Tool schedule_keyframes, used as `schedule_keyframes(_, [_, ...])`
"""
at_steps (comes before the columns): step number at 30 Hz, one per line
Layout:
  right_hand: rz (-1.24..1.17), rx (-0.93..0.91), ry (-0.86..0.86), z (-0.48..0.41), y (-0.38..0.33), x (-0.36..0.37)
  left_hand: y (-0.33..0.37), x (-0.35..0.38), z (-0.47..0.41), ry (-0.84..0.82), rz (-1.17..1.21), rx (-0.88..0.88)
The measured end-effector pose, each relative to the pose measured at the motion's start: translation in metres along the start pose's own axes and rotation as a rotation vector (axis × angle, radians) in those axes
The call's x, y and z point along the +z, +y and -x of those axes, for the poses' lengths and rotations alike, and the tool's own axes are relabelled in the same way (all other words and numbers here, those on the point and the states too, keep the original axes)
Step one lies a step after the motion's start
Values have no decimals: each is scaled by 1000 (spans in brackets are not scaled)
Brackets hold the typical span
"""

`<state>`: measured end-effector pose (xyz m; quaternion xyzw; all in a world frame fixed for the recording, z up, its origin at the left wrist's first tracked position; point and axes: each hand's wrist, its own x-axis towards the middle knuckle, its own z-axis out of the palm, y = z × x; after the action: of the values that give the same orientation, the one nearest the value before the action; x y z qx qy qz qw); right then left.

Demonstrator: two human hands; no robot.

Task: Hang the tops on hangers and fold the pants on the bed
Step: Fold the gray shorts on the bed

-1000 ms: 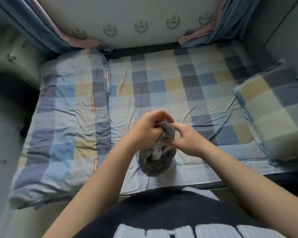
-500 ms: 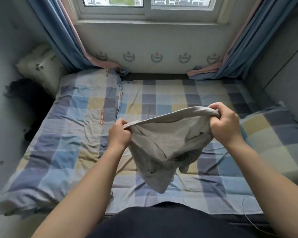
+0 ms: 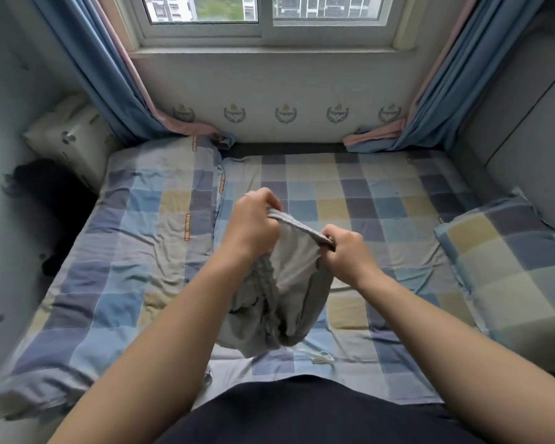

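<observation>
Checked bed, orange labels unreadable; grey pants

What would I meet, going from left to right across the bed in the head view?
Folded quilt → left hand → grey pants, held up by both hands → right hand → pillow.

The grey pants hang bunched in the air above the bed. Their ribbed waistband is stretched at the top between 2 gripping hands, the left hand higher than the right hand. The crumpled lower fabric dangles over the bed's checked blue, yellow and grey sheet.
</observation>
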<state>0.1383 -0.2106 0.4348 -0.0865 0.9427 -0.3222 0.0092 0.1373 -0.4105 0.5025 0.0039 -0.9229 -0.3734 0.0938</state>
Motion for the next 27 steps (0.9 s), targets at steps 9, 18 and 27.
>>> schedule_keyframes(9, [409, 96, 63, -41, 31, -23, -91, -28, -21, 27, -297, -242])
schedule_keyframes(18, [355, 402, 100, -55, 76, -59, -172, -52, -26, 4, -312, -561])
schedule_keyframes(27, [-687, 989, 289, -55, 110, -61, -210, -47, -20, 41, 387, -1115])
